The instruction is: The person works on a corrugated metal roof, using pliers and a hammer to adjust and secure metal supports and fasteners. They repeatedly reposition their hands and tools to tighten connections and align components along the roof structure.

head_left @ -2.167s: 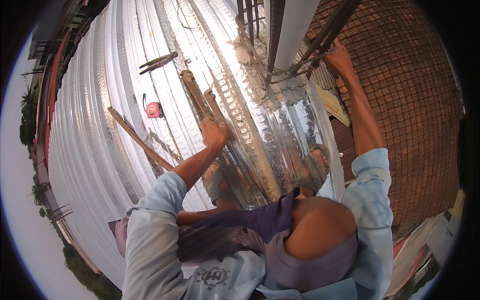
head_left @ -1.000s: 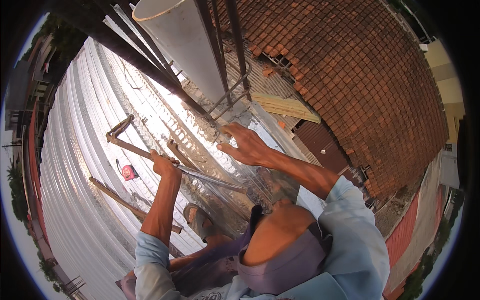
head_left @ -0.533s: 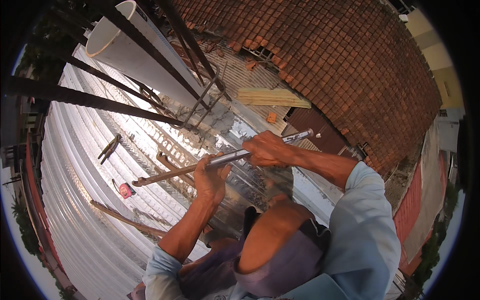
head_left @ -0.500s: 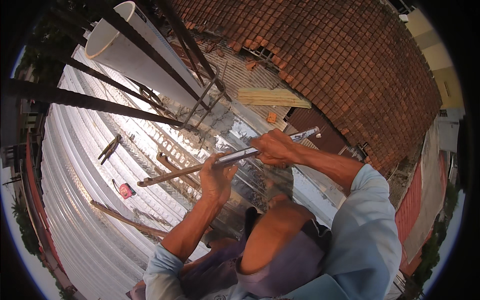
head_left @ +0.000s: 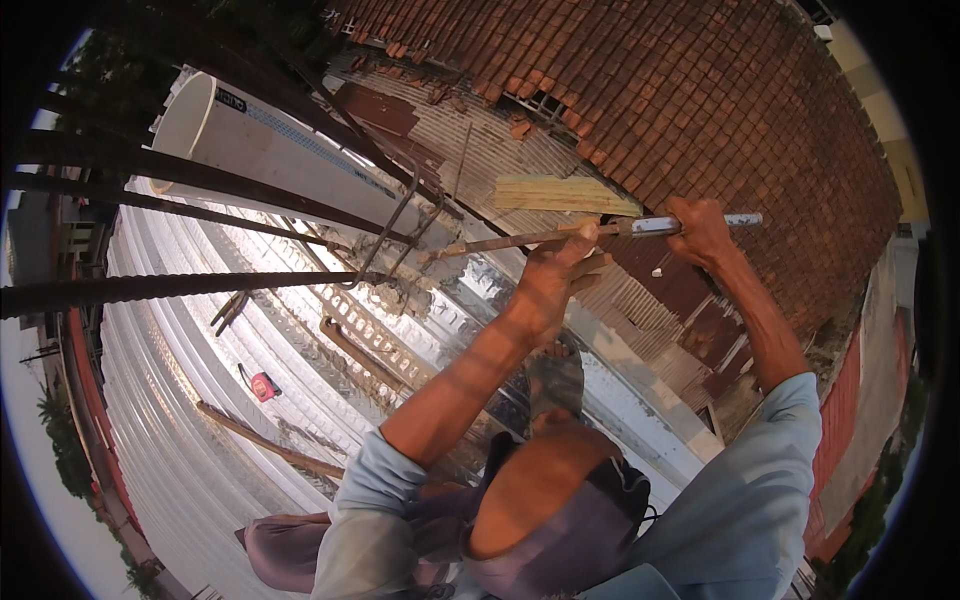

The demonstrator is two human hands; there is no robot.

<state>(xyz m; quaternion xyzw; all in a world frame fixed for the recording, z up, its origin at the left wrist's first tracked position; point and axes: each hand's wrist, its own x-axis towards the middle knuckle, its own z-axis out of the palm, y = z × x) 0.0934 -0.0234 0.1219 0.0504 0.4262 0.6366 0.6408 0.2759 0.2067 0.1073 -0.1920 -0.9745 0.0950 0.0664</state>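
Both hands are on a long brown metal bar [head_left: 505, 242] with a grey metal pipe [head_left: 742, 220] as its handle end. My right hand [head_left: 702, 232] is wrapped around the pipe. My left hand [head_left: 548, 285] holds the bar nearer its middle, thumb across it and the other fingers partly stretched out. The bar's notched tip is beside a bent steel stirrup [head_left: 390, 235] and rough concrete at the foot of several ribbed rebars [head_left: 200, 287]. Whether the tip touches anything, I cannot tell.
A large white plastic pipe [head_left: 270, 150] leans among the rebars. On the shiny corrugated metal sheet [head_left: 180, 370] lie pincers [head_left: 230, 312], a pink tape measure [head_left: 263, 386] and two brown bars [head_left: 270, 440]. Beyond are a wooden plank [head_left: 565, 194] and a tiled roof [head_left: 700, 130].
Both hands have carried the bar up and to the right, away from over the metal sheet. Its tip has swung from the lower left to near the rebar foot.
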